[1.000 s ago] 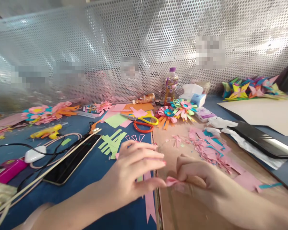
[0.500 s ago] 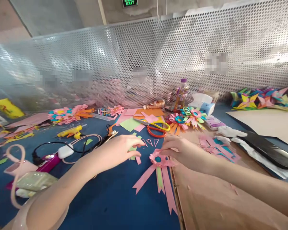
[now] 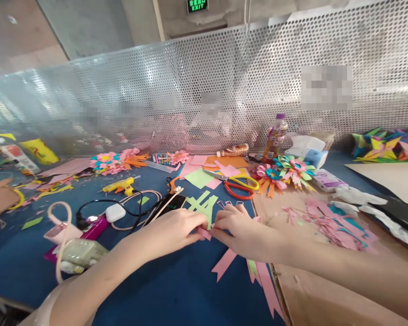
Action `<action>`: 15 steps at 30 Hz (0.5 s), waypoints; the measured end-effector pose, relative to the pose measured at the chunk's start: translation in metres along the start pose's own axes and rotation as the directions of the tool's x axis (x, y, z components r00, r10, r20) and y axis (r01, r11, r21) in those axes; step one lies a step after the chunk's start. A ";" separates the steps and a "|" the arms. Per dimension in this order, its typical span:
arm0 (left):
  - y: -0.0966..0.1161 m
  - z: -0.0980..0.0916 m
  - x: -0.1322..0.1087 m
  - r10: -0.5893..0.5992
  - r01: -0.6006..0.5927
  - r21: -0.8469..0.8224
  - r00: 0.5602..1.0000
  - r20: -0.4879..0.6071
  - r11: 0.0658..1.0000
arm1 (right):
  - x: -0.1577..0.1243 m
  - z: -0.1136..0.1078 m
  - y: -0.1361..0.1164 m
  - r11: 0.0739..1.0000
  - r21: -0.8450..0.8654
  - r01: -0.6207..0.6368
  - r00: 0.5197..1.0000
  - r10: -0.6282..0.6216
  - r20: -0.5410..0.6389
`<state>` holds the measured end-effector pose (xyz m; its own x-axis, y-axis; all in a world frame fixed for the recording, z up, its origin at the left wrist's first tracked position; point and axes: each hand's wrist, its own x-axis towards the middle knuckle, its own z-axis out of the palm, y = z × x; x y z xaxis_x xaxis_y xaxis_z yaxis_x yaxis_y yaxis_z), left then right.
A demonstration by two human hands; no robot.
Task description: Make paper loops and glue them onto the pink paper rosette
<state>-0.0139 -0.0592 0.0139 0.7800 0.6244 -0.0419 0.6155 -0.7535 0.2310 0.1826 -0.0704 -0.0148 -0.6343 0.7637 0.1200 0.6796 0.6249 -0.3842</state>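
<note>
A short pink paper strip shows between my two hands. My left hand pinches it from the left with thumb and fingers. From the right, the closed fingers of my right hand meet the strip's other end, partly hiding it. Light green paper strips lie crossed just beyond my fingertips. Under my right hand is a paper rosette, mostly covered; its pink ribbon tails and a green tail stick out toward me.
Scissors lie on coloured paper ahead. To the left are a yellow glue gun, cables and a magenta power bank. Finished paper flowers and a bottle stand ahead right. Another person's hand is at far left.
My left hand has come down and closed on the pink strip. My right hand has left the rosette's centre and joined it there. The view has turned slightly left.
</note>
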 end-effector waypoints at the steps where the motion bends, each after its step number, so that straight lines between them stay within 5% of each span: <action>1: -0.003 0.002 -0.002 0.012 -0.012 0.009 1.000 -0.004 1.000 | 0.000 -0.002 0.003 0.999 -0.046 0.005 1.000 -0.006 -0.022; 8: -0.015 0.013 -0.011 0.085 -0.086 0.072 0.996 0.017 0.994 | 0.013 -0.004 0.030 0.973 -0.232 0.011 0.994 -0.037 -0.106; 15: -0.018 0.009 -0.016 -0.068 0.070 0.124 0.997 -0.021 0.990 | 0.049 0.010 0.031 0.977 -0.196 0.087 0.996 -0.091 -0.010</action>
<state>-0.0362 -0.0577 0.0016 0.7340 0.6782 -0.0372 0.6778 -0.7278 0.1048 0.1682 -0.0153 -0.0300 -0.6899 0.7052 0.1634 0.6807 0.7088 -0.1851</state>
